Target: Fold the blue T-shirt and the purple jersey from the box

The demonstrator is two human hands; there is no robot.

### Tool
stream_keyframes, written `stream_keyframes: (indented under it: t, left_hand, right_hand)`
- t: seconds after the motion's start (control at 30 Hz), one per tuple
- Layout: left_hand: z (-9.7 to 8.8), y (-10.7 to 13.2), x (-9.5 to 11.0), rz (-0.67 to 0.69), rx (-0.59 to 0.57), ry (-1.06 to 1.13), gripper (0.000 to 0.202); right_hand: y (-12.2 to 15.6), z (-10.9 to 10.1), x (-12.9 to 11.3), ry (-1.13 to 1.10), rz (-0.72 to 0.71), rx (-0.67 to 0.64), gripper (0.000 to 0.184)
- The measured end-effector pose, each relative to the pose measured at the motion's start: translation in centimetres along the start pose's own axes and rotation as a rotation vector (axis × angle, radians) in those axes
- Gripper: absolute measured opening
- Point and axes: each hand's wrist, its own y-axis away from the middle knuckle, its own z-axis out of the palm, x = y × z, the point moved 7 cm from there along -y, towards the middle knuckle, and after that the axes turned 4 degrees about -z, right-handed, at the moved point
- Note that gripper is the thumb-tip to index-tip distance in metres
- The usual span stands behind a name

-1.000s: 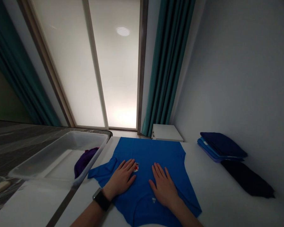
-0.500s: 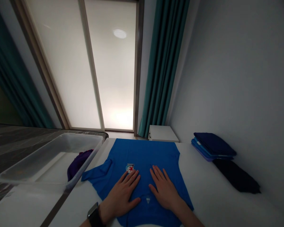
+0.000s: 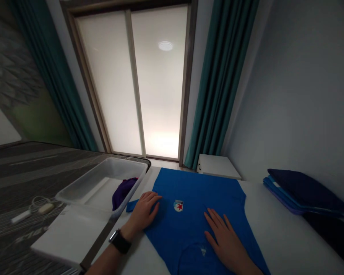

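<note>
While both palms lie on it, the blue T-shirt [image 3: 192, 225] stretches away from the hands, its long axis running from the neckline just below the right hand [image 3: 225, 240] to the hem beyond both sets of fingertips. The left hand [image 3: 145, 209] is open, fingers together over the shirt's left edge, and is nearer the sleeve [image 3: 131, 206] poking out beside it. The right hand is open too, flat near the collar, gripping nothing. Between them sits the starred emblem [image 3: 178, 206]. Left of the left hand stands a clear plastic tub [image 3: 132, 164] with a purple garment [image 3: 123, 193]; right of the right hand, a folded stack [image 3: 304, 189] and a black item, probably clothing. Half a second ago the left fingertips touched the emblem; now they are out at the edge, while the right hand keeps its patch.
</note>
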Motion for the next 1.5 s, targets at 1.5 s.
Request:
stream_keyframes:
  t: [1.5]
  left_hand:
    - [-4.0, 3.5, -3.2, -0.348, 0.599, 0.393, 0.022]
  right_hand:
    - [-16.1, -0.6, -20.7, 0.110, -0.885, 0.133, 0.014]
